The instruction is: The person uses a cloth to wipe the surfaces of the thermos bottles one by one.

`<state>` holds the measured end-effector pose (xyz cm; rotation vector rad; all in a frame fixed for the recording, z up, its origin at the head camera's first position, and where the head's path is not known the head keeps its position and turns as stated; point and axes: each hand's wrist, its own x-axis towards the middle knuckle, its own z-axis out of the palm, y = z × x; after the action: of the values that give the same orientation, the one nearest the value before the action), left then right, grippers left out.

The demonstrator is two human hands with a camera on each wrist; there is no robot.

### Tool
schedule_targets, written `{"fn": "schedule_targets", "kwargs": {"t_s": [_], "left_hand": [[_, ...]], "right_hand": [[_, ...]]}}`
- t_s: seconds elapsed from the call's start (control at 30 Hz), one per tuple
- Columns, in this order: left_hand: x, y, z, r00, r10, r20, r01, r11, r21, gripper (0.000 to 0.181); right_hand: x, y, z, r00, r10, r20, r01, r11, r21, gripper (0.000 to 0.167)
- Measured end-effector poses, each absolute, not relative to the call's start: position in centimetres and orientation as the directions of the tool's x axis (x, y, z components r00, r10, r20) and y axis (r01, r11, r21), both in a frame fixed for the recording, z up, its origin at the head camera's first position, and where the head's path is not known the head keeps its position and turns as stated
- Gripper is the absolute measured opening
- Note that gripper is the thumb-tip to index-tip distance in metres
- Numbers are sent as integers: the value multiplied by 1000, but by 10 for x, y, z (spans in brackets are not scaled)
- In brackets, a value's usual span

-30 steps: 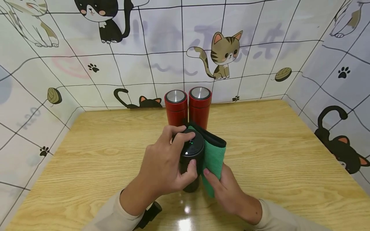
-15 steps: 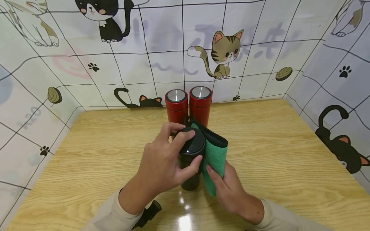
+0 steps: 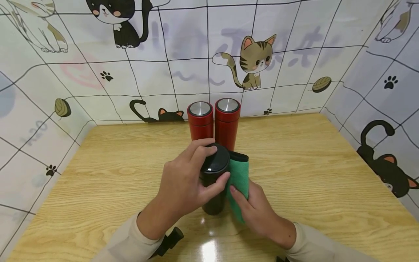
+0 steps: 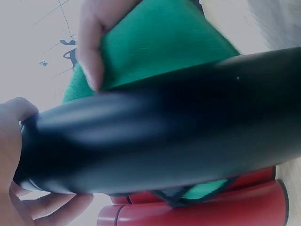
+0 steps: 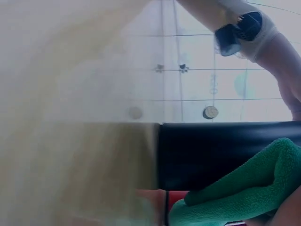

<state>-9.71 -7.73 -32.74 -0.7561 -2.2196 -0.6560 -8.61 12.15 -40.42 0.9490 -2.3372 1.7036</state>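
A black thermos bottle [image 3: 214, 196] stands upright in the middle of the wooden table. My left hand [image 3: 186, 178] grips it at the top, with fingers over the glossy black lid [image 3: 217, 160] and the thumb along the near side. In my right hand [image 3: 258, 209] is a green cloth [image 3: 239, 178] with a black border, pressed against the bottle's right side. The left wrist view shows the cloth [image 4: 160, 42] along the bottle's wall [image 4: 164, 127], with a bit of it also showing on the other side. Most of my right fingers are hidden behind the cloth.
Two red thermos bottles with silver-topped lids, a left one [image 3: 200, 122] and a right one [image 3: 227, 125], stand side by side just behind the black one. Wall sheets with cat drawings border the wooden table [image 3: 327, 174] at the back and sides.
The cloth has shifted around the bottle, and its far corner has gone out of sight behind it. Lit marks on the lid have gone dark. The bottle has moved slightly left.
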Motion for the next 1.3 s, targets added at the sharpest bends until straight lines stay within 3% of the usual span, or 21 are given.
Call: {"fn": "schedule_targets", "kwargs": {"t_s": [0.2,0.6,0.83,1.1,1.3], "left_hand": [[-96,-77,-326,-622,300,724,635,733,242,49],[-95,-76,-323,-628,282,725,585,785,202,53],[-91,-79,-324,-659,299,690,600,762,243,56],[-89,-82,-319,-658,327,679,588,786,191,56],[-89,-82,-316,-674,312,670,564,803,192,64]], "right_hand": [[-87,120,-409,-816,-457,354,-478,188,-858,34],[-78,122,-396,-762,-379,525,-602,117,-790,42],[-80,121,-396,-743,-377,553,-633,128,-763,42],[-82,119,-398,-771,-397,498,-594,165,-787,38],[-79,120,-397,-741,-342,578,-646,128,-753,43]]}}
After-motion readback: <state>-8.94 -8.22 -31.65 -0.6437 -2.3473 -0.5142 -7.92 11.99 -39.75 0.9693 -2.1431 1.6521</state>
